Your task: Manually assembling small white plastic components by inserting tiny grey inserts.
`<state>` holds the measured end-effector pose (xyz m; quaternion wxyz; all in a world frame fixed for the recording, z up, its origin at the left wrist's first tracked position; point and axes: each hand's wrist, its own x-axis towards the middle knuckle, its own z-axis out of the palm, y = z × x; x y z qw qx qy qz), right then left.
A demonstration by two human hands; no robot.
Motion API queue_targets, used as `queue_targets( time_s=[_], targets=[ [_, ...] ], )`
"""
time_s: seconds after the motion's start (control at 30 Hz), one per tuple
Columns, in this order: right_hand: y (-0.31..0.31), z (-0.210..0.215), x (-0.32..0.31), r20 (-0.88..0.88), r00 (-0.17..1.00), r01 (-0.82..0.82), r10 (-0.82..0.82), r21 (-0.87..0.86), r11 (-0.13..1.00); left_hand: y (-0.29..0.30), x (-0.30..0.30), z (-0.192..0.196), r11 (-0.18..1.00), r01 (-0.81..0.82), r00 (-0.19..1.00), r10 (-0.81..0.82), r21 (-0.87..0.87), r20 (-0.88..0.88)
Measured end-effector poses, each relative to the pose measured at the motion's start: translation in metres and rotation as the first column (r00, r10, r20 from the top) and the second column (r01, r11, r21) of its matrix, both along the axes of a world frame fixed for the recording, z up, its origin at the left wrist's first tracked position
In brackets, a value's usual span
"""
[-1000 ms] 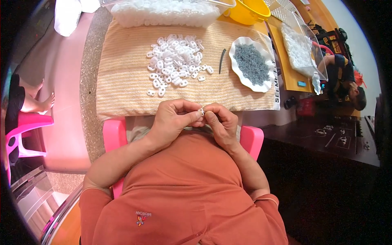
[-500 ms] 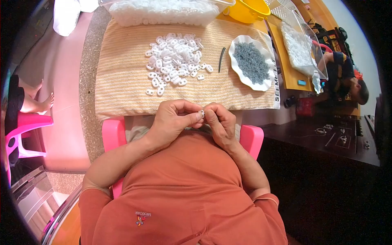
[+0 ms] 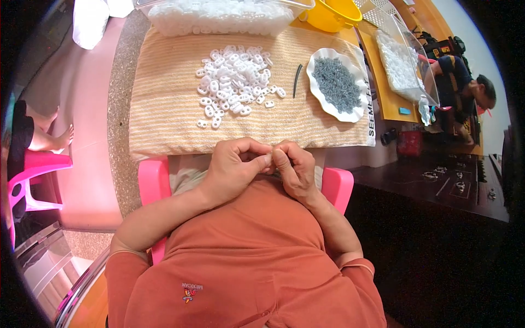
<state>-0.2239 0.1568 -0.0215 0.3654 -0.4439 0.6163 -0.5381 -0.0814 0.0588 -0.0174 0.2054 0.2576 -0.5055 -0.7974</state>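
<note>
My left hand [image 3: 235, 167] and my right hand [image 3: 295, 168] meet fingertip to fingertip just off the near edge of the towel-covered table. Both are closed in a pinch. Between the left thumb and forefinger is a small white two-holed plastic piece, now almost wholly covered by fingers. What the right fingertips grip beside it is hidden. Beyond my hands lies a loose pile of white two-holed plastic pieces [image 3: 234, 82]. To its right, a white scalloped dish [image 3: 315, 90] holds many small grey translucent parts [image 3: 338, 82].
A thin black stick [image 3: 297, 81] lies left of the dish. At the back stand a clear bin of white pieces [image 3: 219, 19] and a yellow basin [image 3: 333, 15]. Another clear bin [image 3: 402, 63] is on the right, near another person [image 3: 465, 82]. A pink stool [image 3: 41, 164] stands left.
The white piece showed between my fingertips before and is now mostly covered. My hands stay almost in place. The person at the right has shifted, with the head higher.
</note>
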Motion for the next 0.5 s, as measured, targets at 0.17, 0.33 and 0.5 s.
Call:
queue_targets(
  time_s=[0.17,0.33,0.5],
  targets=[
    [0.0003,0.0004,-0.0003,0.144,0.989,0.007,-0.011,0.031,0.999,-0.0015,0.0002,0.0008,0.998,-0.006,0.999,0.008,0.055,-0.041],
    [-0.0011,0.0034,-0.0024,0.260,0.965,0.008,-0.023,0.058,0.998,-0.0061,-0.0001,-0.0015,0.994,0.010,0.998,-0.004,0.106,-0.064],
    [-0.0004,0.0016,-0.0056,0.334,0.943,-0.016,0.000,0.045,0.999,-0.0069,0.0000,-0.0028,0.991,0.011,0.998,-0.003,0.132,-0.064]
  ],
)
